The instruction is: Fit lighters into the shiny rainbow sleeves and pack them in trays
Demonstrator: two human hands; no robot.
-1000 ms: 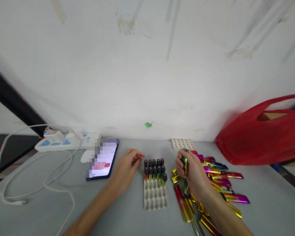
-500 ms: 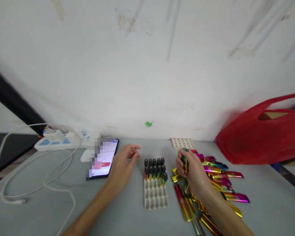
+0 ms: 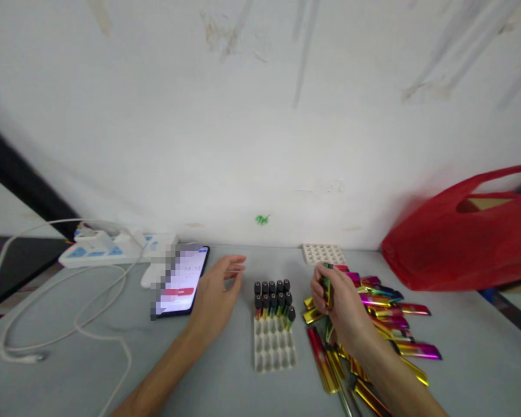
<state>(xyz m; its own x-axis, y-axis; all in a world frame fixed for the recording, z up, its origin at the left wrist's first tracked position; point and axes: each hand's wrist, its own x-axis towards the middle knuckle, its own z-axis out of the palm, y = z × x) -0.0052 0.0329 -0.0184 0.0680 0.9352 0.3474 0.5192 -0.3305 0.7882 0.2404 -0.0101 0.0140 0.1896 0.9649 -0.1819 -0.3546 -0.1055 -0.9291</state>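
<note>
Holding step: right hand point(image 3: 341, 298) grips shiny tube point(image 3: 327, 284), 2 o'clock from tray point(image 3: 275, 351); left hand point(image 3: 216, 291) half-spread, 10 o'clock; transfer would require 8-o'clock travel.

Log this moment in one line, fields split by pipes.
left hand: open, between phone and near tray | right hand: closed around shiny tube, by shiny pieces | near tray: black-topped tubes, mostly back rows
</note>
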